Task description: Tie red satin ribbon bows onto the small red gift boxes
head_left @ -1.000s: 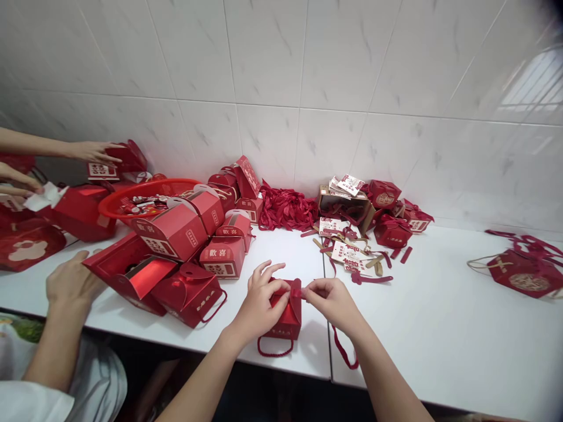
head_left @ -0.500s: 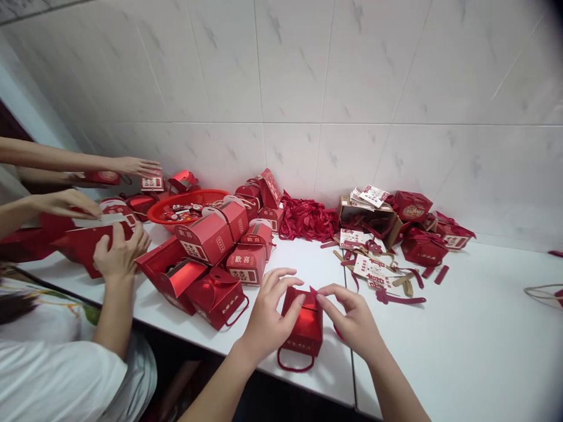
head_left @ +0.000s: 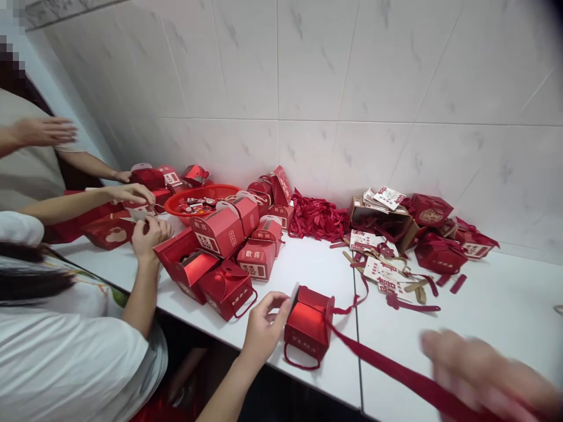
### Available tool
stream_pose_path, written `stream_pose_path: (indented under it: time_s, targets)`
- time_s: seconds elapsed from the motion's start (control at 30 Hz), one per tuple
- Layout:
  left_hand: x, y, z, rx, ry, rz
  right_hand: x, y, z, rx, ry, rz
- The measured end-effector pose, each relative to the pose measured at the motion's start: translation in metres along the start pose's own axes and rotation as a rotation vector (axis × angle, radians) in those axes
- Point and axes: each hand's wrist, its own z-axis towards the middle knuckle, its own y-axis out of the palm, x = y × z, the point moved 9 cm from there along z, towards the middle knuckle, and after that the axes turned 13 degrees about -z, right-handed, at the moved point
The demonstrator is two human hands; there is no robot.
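Holding a long dark red fabric ribbon [head_left: 396, 369] out to the side with my right hand [head_left: 488, 372] here. That hand is blurring badly, but the fingers are looking curled around it, and the line is running pretty straight back to the small glossy red cardboard box [head_left: 308, 325]. The box is sitting upright near the front edge of the white table [head_left: 484, 305], just left of the seam, so I'm guessing it's there for easy reach.

My left hand [head_left: 266, 328] is bending its thumb and fingers at the box's left flap. Can't tell if I'm actually pinching it or only touching, but I figure I'm steadying the thing so the ribbon isn't dragging it sideways. Another dark red tail is coming off the right flap and lying across the seam. The braided red cord handle [head_left: 303, 366] is hanging toward me, probably to be out of the way.

The tangled heap of red ribbons [head_left: 319, 217] is lying by the wall, and the white-and-red printed paper tags [head_left: 382, 269] are spreading out on my right, likely for grabbing. Off to my left, a co-worker's hand [head_left: 152, 234] is working beside the pile.
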Motion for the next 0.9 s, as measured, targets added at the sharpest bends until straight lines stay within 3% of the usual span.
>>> stream_pose_path:
  time_s: [0.07,0.17,0.27,0.4,0.6,0.77,0.9]
  targets:
    - [-0.006,-0.004,0.003,0.047,-0.034,-0.075,-0.001,0.039,0.006,-0.054,0.048,-0.035]
    - [-0.012,-0.004,0.005,0.065,-0.075,-0.155,0.01,0.114,0.016,-0.303,0.079,-0.198]
    - [-0.014,-0.001,0.004,0.052,-0.104,-0.188,0.034,0.151,0.02,-0.389,0.114,-0.418]
    - [-0.012,0.002,0.0,0.039,-0.114,-0.186,0.052,0.161,0.019,-0.411,0.144,-0.608]
    - [-0.007,0.003,-0.001,0.023,-0.084,-0.176,0.051,0.165,0.022,-0.498,0.137,-0.686]
    - [-0.007,0.012,0.01,-0.049,-0.143,-0.171,0.054,0.171,0.027,-0.532,0.133,-0.727]
    - [-0.001,0.024,0.023,-0.169,-0.08,-0.128,0.055,0.171,0.028,-0.514,0.12,-0.728]
